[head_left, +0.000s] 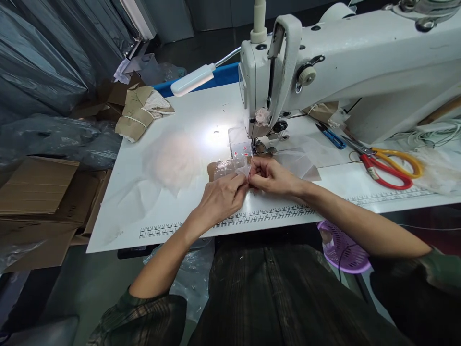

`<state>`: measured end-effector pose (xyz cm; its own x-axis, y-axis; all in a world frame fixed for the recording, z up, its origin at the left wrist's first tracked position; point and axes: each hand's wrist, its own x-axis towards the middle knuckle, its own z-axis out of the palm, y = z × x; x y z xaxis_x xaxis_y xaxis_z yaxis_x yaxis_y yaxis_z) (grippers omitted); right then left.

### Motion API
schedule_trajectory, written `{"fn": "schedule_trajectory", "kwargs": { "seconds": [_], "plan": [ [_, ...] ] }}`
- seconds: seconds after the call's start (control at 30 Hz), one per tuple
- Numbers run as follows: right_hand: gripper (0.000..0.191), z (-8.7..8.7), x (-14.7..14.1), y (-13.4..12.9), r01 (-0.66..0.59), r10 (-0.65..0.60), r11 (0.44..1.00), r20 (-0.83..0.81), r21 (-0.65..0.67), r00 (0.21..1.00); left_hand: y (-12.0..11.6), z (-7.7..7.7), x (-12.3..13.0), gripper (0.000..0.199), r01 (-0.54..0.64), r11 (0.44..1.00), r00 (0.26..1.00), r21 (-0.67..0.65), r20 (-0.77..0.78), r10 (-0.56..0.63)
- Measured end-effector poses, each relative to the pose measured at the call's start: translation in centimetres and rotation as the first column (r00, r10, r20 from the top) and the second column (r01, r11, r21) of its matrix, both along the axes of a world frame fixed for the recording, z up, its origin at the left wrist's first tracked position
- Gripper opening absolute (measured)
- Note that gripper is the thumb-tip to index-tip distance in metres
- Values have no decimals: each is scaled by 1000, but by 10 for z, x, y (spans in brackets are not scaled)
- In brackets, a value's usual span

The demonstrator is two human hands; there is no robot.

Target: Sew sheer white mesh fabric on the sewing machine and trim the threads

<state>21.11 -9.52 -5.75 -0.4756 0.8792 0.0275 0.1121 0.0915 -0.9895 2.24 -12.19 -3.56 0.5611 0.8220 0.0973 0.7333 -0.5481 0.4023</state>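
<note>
Sheer white fabric (pixel 244 170) is located at the near side of the needle area of the white sewing machine (pixel 254 81), between the 2 hands. Right hand (pixel 272 177): thumb and index finger are brought together, and the fabric edge is pinched at their tips. Left hand (pixel 224 194): back turned up, fingers bent and laid on the fabric; whether it is pinched or only pressed down cannot be told. Fingertips of both hands are set nearly touching.

Surroundings: a flat sheer piece (pixel 297 162) is spread just right of the needle. A loose pale heap (pixel 175 161) is placed left on the white table (pixel 194 207), lit by a lamp (pixel 193 80) at the far side. A printed ruler scale (pixel 158 231) is seen along the near edge. Blue snips (pixel 330 136) and scissors with red and yellow handles (pixel 387 173) are laid at right. A paper-wrapped bundle (pixel 137 117) is placed at the far left corner
</note>
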Motion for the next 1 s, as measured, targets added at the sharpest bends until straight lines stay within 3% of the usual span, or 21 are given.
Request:
{"fn": "schedule_trajectory", "kwargs": {
  "seconds": [0.17,0.33,0.4,0.47,0.57,0.63,0.7,0.8,1.0],
  "plan": [
    [16,6,14,-3,106,-102,986,38,-128,994,0,16,-19,20,90,995,993,-52,-72,-93],
    [14,0,16,-11,237,-243,962,-33,-133,969,0,6,-19,17,70,994,995,-88,71,-64],
    [11,1,10,-17,212,-222,973,-122,-93,967,1,1,-15,14,63,994,986,-93,158,-48],
    [9,5,3,-22,113,-115,993,-176,-25,978,2,-1,-12,14,83,990,975,-113,215,-58],
    [8,11,2,-27,16,-21,979,21,204,1000,1,2,-15,18,82,986,962,-143,269,-42],
    [13,12,8,-26,7,-106,926,242,377,965,-1,5,-20,13,57,984,954,-169,299,-4],
    [15,9,16,-25,-3,-193,885,373,466,908,-4,7,-24,10,32,979,953,-200,303,30],
    [16,4,22,-23,-20,-206,882,423,471,882,-6,7,-25,11,-27,979,948,-201,306,88],
    [16,5,16,-22,41,-208,908,363,417,908,-6,3,-28,18,-104,953,935,-285,298,191]
  ]
}}
